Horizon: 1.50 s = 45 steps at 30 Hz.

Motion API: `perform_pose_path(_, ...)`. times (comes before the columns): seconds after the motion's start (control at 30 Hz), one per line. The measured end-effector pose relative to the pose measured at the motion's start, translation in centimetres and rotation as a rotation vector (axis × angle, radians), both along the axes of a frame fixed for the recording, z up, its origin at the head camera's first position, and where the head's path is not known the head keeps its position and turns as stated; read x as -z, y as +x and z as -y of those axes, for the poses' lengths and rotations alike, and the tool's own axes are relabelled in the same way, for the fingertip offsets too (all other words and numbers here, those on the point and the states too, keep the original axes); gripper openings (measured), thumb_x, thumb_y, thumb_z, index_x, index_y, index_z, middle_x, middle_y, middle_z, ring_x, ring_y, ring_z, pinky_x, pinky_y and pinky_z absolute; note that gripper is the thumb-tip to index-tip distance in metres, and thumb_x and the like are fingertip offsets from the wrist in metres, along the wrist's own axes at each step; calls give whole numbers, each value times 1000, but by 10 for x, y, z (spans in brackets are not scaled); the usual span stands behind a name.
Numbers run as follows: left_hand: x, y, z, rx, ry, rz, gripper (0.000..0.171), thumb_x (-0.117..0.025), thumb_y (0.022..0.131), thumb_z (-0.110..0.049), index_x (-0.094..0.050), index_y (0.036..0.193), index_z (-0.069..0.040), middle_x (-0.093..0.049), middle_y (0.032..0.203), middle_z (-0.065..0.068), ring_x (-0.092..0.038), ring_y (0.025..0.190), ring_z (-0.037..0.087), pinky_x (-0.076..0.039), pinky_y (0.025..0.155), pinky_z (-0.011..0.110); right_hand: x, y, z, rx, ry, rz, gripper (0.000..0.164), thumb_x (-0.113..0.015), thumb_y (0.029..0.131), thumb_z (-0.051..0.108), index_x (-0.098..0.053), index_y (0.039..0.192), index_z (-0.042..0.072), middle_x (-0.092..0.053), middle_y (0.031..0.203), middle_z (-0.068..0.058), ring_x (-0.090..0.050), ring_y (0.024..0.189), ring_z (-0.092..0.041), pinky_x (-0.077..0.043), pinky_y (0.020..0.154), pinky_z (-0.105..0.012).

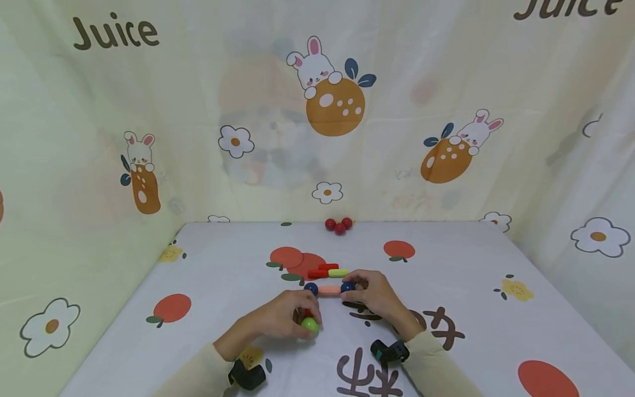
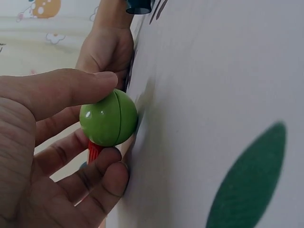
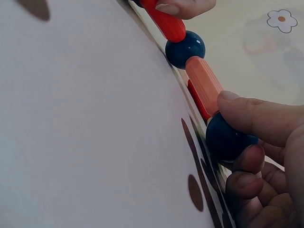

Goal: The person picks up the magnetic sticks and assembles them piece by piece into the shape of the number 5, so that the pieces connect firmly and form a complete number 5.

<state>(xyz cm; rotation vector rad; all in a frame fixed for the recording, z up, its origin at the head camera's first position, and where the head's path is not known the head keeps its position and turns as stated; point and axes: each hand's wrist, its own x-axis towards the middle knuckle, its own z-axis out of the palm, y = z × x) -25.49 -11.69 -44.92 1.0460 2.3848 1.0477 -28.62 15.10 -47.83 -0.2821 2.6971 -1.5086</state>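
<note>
My left hand (image 1: 288, 315) pinches a glossy green ball (image 2: 108, 118) between thumb and fingers, low over the table. Right by that ball is a red ribbed rod (image 3: 166, 21), partly hidden by the left fingers in the head view. The rod's other end meets a dark blue ball (image 3: 185, 49). From there a pink ribbed rod (image 1: 329, 291) runs across to a second dark blue ball (image 3: 227, 137). That second ball is held by the thumb and fingertips of my right hand (image 1: 375, 295), at the right end of the pink rod.
Just beyond the hands lie red rods (image 1: 317, 273) and a yellow-green rod (image 1: 338, 273). Three red balls (image 1: 339, 228) sit at the table's back edge. A printed white cloth (image 1: 223, 259) covers the table, with a patterned curtain (image 1: 188, 110) hanging behind.
</note>
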Motion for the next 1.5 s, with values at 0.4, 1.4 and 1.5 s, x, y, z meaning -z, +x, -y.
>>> perform_pose_path(0.4, 4, 0, 4, -27, 70, 33, 25, -84, 81, -11, -77, 104, -20, -61, 109, -10, -56, 91, 10, -55, 75, 24, -2, -4, 0, -28, 7, 24, 31, -86, 82, 27, -75, 109, 18, -64, 90, 0, -54, 83, -21, -45, 66, -31)
perform_pose_path(1.4, 17, 2, 25, -140, 183, 66, 27, -85, 83, -17, -77, 108, -22, -69, 99, -7, -65, 88, 14, -56, 81, 27, -51, -48, 3, -200, 412, -91, 5, -74, 94, 21, -75, 96, 16, -66, 87, 5, -57, 83, -18, -51, 73, -31)
perform_pose_path(1.5, 19, 3, 25, -136, 222, 79, 27, -84, 82, -13, -78, 107, -20, -70, 99, -5, -67, 89, 16, -57, 83, 28, -55, -55, 1, -188, 441, -123, 5, -74, 94, 20, -75, 96, 15, -66, 86, 4, -56, 84, -18, -51, 76, -33)
